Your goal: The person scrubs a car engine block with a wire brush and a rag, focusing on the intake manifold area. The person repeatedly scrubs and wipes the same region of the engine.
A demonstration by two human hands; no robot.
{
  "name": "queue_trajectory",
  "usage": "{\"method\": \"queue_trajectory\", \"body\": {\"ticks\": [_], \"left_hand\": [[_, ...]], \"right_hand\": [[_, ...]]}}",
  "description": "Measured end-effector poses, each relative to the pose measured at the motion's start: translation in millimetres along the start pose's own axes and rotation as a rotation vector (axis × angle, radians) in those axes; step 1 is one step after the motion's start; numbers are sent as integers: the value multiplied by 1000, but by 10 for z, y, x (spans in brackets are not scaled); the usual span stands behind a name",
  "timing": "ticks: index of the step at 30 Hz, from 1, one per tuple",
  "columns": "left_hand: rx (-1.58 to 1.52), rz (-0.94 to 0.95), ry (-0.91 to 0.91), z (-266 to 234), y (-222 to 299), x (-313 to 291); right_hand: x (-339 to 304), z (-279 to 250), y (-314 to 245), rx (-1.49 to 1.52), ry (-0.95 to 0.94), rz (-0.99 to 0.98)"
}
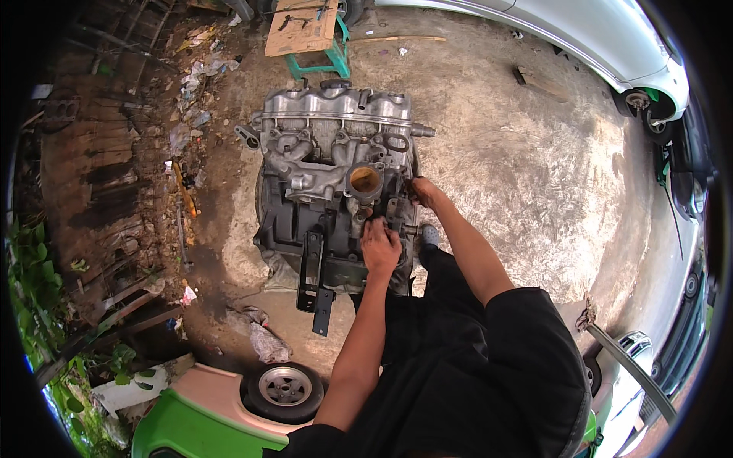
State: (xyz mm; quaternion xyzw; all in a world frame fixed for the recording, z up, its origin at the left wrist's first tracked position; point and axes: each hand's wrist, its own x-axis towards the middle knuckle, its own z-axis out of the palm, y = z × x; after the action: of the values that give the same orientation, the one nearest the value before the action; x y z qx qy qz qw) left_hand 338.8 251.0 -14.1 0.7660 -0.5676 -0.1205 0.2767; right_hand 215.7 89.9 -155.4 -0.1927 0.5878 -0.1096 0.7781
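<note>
A car engine [321, 175] stands on the ground in front of me, its ribbed silver valve cover [336, 107] at the far side. My left hand [380, 246] is at its near face, just below the round brown-lined opening [365, 180] of the metal intake. Those fingers are bent in among dark parts, and their tips are hidden. My right hand [422, 191] reaches round the engine's right side with fingers curled against it; what they grip cannot be made out. A black metal bracket [311, 275] juts toward me, left of my left hand.
Beyond the engine is a green stool [336, 59] with a wooden board [301, 27] bearing tools. A silver car [595, 38] stands at the far right. Rubbish and planks [92, 175] line the left. A wheel [284, 391] lies near a green panel [206, 427] at the lower left.
</note>
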Motion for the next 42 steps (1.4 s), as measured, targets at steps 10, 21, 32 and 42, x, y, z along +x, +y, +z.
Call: {"method": "queue_trajectory", "body": {"ticks": [10,21,32,42], "left_hand": [[1,12,-9,-20,6,-16],[-47,12,-8,-20,-2,-4],[-81,-17,-49,-65,38,4],[-28,-56,-91,-34,4,-1]], "right_hand": [[-647,-231,-333,-123,17,-491],[-1260,78,70,-609,370,-974],[-1274,188,245,-754,322,-1084],[-1237,170,118,-655,217,-1046]]}}
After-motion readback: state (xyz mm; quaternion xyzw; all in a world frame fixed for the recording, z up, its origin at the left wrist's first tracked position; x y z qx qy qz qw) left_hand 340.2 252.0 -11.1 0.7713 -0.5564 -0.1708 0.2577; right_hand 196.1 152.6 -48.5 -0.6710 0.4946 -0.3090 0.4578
